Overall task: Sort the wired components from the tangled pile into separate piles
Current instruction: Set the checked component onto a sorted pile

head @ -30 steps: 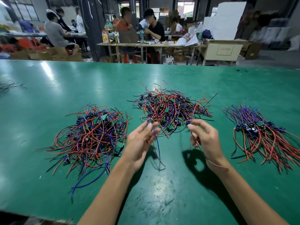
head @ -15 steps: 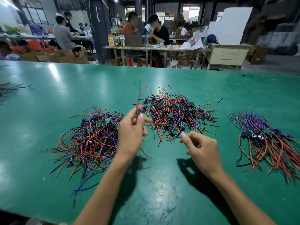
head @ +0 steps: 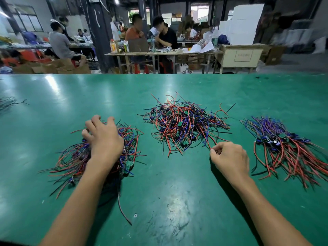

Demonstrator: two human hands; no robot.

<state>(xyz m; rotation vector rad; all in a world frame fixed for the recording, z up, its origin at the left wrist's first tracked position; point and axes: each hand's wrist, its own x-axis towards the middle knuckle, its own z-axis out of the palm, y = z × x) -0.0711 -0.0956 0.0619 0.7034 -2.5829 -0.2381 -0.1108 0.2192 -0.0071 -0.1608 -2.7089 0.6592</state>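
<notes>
The left hand (head: 102,137) lies palm down on top of the left pile (head: 95,155), its fingers spread and loosely bent over the wires; whether it holds any of them cannot be told. That pile is a loose heap of red, blue and black wires with small green circuit boards, sitting at about 9 o'clock from the centre of the green worktop (head: 168,201). One dark wire trails out of it toward 6 o'clock.

The right hand (head: 230,159) rests low on the worktop at about 4 o'clock, fingers curled, thumb and forefinger pinching the end of a red wire (head: 206,138). This wire runs up toward 11 o'clock into the tangled pile (head: 184,125).

The tangled pile sits in the middle at 12 o'clock, between the two hands and farther from the person: a dense knot of red, blue and black wires with dark components and green boards, stray ends sticking out all round.

At 3 o'clock, well apart from the right hand, lies the right pile (head: 285,146), where the wires lie roughly side by side, blue and purple ends pointing to 10 o'clock, red ends fanning toward 4 o'clock.

Beyond the far edge of the worktop, people sit at other tables (head: 159,54) in a workshop with cardboard boxes.
</notes>
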